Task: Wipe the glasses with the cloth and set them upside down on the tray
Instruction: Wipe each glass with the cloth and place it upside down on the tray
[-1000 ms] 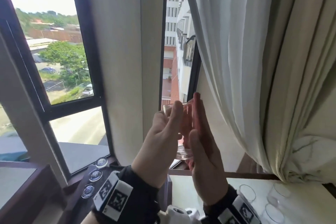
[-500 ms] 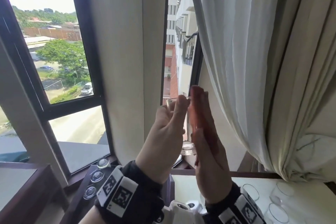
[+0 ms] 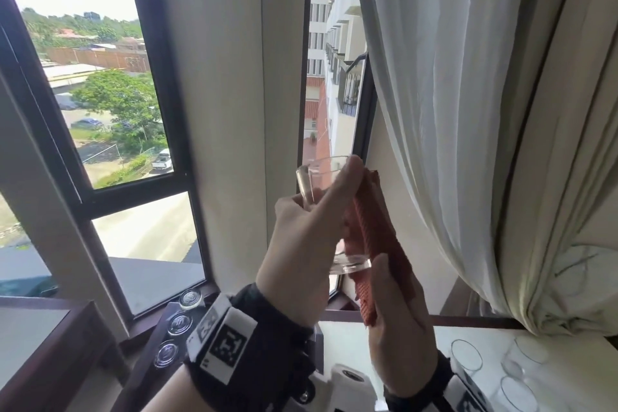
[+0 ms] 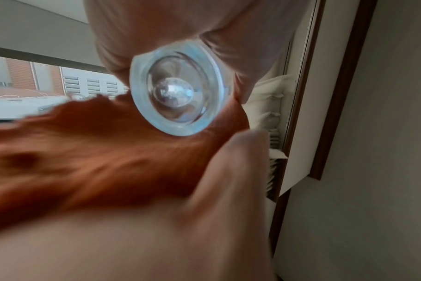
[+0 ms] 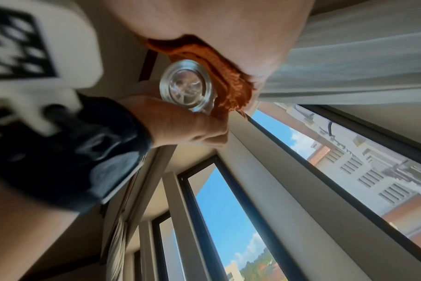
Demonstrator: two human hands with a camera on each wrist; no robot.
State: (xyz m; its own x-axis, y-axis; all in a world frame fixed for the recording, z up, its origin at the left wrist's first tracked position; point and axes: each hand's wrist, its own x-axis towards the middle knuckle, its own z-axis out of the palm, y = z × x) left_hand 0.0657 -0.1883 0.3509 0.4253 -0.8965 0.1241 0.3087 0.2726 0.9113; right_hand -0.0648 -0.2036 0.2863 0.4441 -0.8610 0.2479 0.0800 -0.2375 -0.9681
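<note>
My left hand [image 3: 307, 234] grips a clear glass [image 3: 317, 177] and holds it upright, raised in front of the window. An orange cloth [image 3: 374, 234] lies against the glass's right side, pressed there by my right hand [image 3: 398, 321], whose thumb pins it. The left wrist view shows the glass's thick base [image 4: 180, 89] end on, with the cloth [image 4: 96, 152] below it. In the right wrist view the base [image 5: 186, 87] sits between the cloth [image 5: 224, 76] and my left hand [image 5: 187, 127]. Three glasses [image 3: 179, 323] stand upside down on a dark tray [image 3: 147, 354] at the lower left.
Upright clear glasses [image 3: 466, 356] stand on a white table [image 3: 418, 344] at the lower right. A pale curtain [image 3: 468, 110] hangs close on the right. Window panes and a cream pillar [image 3: 227, 110] are straight ahead, with a dark wooden sill below.
My right hand has slid down along the glass, so the orange cloth now shows beside it. The left hand has kept its hold on the raised glass.
</note>
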